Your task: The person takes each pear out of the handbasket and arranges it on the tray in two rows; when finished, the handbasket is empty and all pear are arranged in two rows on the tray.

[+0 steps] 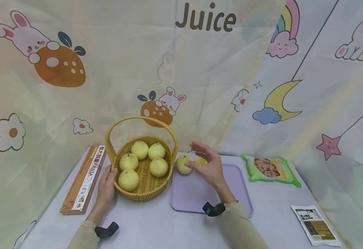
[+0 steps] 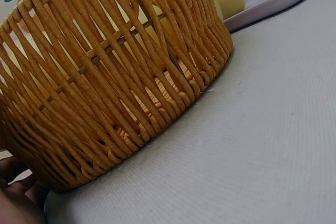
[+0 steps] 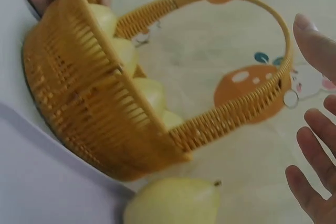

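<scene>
A yellow wicker basket point(image 1: 142, 197) with a tall handle holds several pale yellow pears point(image 1: 128, 180). My left hand point(image 1: 106, 185) grips its left side, with the thumb at the rim; the left wrist view shows those fingers point(image 2: 21, 182) low against the weave. To the right, my right hand point(image 1: 209, 166) is raised over a lilac tray point(image 1: 193, 197), fingers spread and nothing held. One pear point(image 1: 183, 164) sits at the tray's back left corner, just beside the thumb. Another pear point(image 1: 201, 160) is partly hidden behind this hand.
A long brown-and-white pasta box point(image 1: 83, 180) lies left of the basket. Beyond the tray at right is a green food bag point(image 1: 271, 168), and a white-and-brown pouch point(image 1: 316, 225) lies nearer the front right. A printed curtain point(image 1: 200, 69) hangs behind the table.
</scene>
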A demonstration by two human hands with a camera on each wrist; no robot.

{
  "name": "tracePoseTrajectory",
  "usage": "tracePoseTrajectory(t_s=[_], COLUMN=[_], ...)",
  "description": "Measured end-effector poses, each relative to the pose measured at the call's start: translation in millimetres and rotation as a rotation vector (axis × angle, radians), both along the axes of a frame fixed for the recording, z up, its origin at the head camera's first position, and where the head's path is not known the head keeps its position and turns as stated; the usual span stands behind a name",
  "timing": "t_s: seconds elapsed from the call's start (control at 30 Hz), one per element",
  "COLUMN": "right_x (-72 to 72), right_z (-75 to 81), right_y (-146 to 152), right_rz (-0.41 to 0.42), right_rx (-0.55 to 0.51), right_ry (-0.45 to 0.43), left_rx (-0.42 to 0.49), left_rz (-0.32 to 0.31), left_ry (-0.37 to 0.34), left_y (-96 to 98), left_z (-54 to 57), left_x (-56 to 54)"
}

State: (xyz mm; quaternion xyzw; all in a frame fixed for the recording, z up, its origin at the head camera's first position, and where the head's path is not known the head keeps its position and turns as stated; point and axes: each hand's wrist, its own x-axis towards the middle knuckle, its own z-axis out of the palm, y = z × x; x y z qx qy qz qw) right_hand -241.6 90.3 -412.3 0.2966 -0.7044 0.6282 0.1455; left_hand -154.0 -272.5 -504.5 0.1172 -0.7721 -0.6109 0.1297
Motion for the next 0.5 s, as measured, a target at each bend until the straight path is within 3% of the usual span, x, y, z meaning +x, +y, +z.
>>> tracePoseTrajectory(t_s=[0.23, 0.5], right_x=[16.1, 35.0], right_z=[-5.6, -11.2], right_y=[-28, -65], right_rz=[0.151, 0.305], right_rx=[0.074, 0.178], right_ry=[0.009, -0.061], left_rx=[-0.017, 0.014], left_rz=[0.004, -0.005], left_ry=[-0.011, -0.009], left_y=[0.0, 0.1], left_z=[1.6, 0.2], left_x=[0.6, 1.1])
